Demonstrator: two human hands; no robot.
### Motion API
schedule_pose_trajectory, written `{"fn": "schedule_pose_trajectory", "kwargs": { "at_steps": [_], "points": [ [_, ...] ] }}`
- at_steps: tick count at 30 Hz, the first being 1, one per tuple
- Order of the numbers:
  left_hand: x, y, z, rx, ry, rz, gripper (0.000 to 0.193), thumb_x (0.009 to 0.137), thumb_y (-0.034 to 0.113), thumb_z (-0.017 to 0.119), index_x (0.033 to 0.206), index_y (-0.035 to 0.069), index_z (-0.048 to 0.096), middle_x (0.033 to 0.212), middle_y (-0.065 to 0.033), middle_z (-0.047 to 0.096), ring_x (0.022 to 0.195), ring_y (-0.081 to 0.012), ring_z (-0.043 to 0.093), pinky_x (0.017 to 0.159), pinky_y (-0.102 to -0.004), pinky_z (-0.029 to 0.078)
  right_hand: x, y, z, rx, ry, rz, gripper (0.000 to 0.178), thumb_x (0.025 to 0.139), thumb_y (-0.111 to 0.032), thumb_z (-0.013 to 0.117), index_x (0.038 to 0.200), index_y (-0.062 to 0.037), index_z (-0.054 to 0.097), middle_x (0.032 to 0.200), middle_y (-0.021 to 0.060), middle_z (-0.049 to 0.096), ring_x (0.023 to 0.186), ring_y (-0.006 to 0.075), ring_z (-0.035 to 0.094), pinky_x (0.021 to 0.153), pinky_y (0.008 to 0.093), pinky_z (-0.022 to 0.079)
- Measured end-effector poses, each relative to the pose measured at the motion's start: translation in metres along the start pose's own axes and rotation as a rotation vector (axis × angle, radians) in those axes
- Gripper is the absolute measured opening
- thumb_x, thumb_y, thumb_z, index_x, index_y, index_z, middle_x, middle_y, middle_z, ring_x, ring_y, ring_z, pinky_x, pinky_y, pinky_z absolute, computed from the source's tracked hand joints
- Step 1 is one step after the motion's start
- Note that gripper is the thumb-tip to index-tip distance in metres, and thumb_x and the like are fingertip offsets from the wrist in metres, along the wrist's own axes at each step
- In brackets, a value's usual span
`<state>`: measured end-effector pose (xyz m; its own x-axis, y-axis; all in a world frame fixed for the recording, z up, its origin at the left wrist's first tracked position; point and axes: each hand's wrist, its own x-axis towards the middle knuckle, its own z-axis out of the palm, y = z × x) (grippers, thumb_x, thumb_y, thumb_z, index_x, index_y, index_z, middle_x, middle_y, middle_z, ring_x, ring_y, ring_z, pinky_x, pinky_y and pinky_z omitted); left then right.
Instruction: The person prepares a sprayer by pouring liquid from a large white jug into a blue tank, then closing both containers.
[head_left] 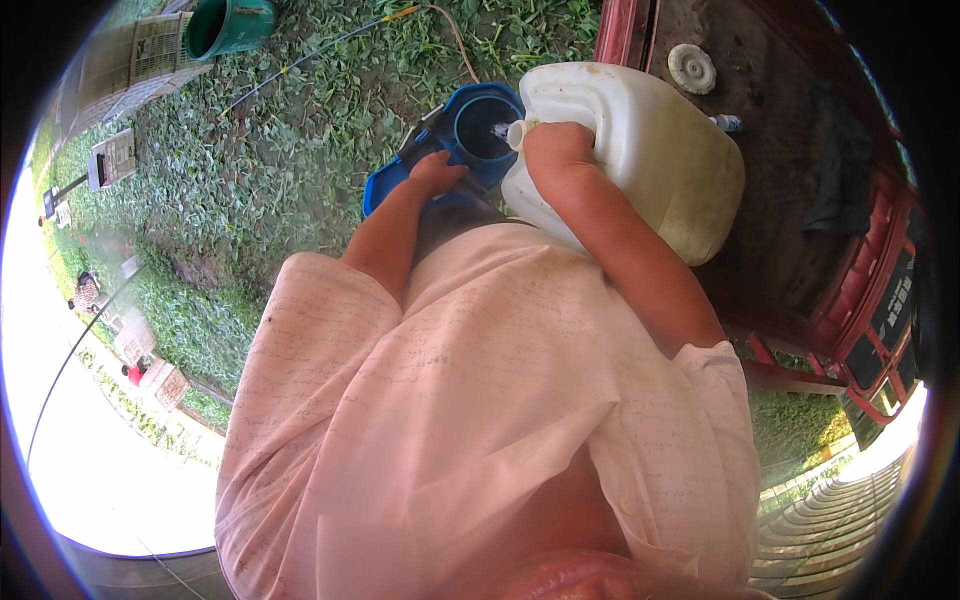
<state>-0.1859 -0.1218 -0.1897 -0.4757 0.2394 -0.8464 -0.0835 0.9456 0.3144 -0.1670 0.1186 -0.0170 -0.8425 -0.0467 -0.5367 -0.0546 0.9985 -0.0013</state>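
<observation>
My right hand (560, 146) is closed round the handle of a large whitish plastic jerry can (680, 165), close to its neck. The can lies tilted on its side, its mouth (518, 134) pointing left. Clear liquid runs from that mouth into the round opening (487, 128) of a blue sprayer tank (378, 188). On the tank's near side, my left hand (437, 175) grips its edge; the fingertips are partly hard to make out. The tank's lower part is hidden behind my shirt.
A red vehicle bed (770, 190) is on the right, with a round whitish lid (692, 68) and a dark cloth (840, 180) on it. A spray wand (320, 55) with a hose lies on leafy ground at the far left. A green bucket (232, 25) stands beside pale crates (135, 60).
</observation>
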Motion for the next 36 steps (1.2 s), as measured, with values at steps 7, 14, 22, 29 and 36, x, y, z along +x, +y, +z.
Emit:
{"fn": "schedule_pose_trajectory", "kwargs": {
  "at_steps": [7,14,22,29,36],
  "points": [
    [-0.01,0.01,-0.007,0.005,0.009,0.015,0.067,0.077,0.053,0.058,0.12,0.001,0.056,0.121,-0.0214,0.057,0.116,-0.0343,0.052,0.097,-0.0394,0.041,-0.002,0.004,-0.001,0.031,0.024,-0.007,0.014,0.077,-0.012,0.059,0.081,-0.0129,0.072,0.08,0.0042,0.07,0.074,0.0232,0.069,0.05,0.0374,0.049],
    [-0.005,0.011,-0.007,0.029,0.009,0.021,0.069,0.077,0.053,0.058,0.122,0.001,0.055,0.125,-0.0209,0.054,0.119,-0.0338,0.05,0.1,-0.0385,0.039,-0.019,0.017,-0.01,0.109,0.097,0.029,0.014,0.078,-0.011,0.058,0.081,-0.0111,0.072,0.079,0.0079,0.07,0.074,0.0258,0.069,0.054,0.0393,0.052],
    [0.017,0.007,0.007,0.05,0.113,0.109,0.076,0.075,0.052,0.064,0.126,-0.004,0.051,0.119,-0.0217,0.058,0.103,-0.031,0.059,0.089,-0.0383,0.046,-0.045,0.05,-0.019,0.139,0.087,0.079,0.013,0.08,-0.014,0.057,0.079,-0.0073,0.069,0.077,0.0135,0.068,0.072,0.0312,0.067,0.061,0.0417,0.053],
    [0.014,0.041,0.006,0.013,0.035,0.034,0.074,0.076,0.051,0.061,0.127,-0.001,0.051,0.126,-0.0208,0.054,0.121,-0.031,0.05,0.101,-0.0365,0.038,-0.102,0.107,-0.027,0.25,0.151,0.056,0.029,0.085,-0.033,0.06,0.081,-0.0046,0.062,0.074,0.0153,0.065,0.07,0.033,0.064,0.063,0.0429,0.05],
    [0.039,0.028,0.011,0.191,-0.028,0.175,0.068,0.077,0.051,0.061,0.121,-0.001,0.055,0.107,-0.0204,0.064,0.097,-0.0299,0.064,0.087,-0.0389,0.047,-0.152,0.167,-0.025,0.31,0.206,0.117,0.03,0.082,-0.035,0.063,0.077,-0.0058,0.058,0.071,0.0158,0.062,0.068,0.0365,0.061,0.061,0.0457,0.048]
  ]
}}
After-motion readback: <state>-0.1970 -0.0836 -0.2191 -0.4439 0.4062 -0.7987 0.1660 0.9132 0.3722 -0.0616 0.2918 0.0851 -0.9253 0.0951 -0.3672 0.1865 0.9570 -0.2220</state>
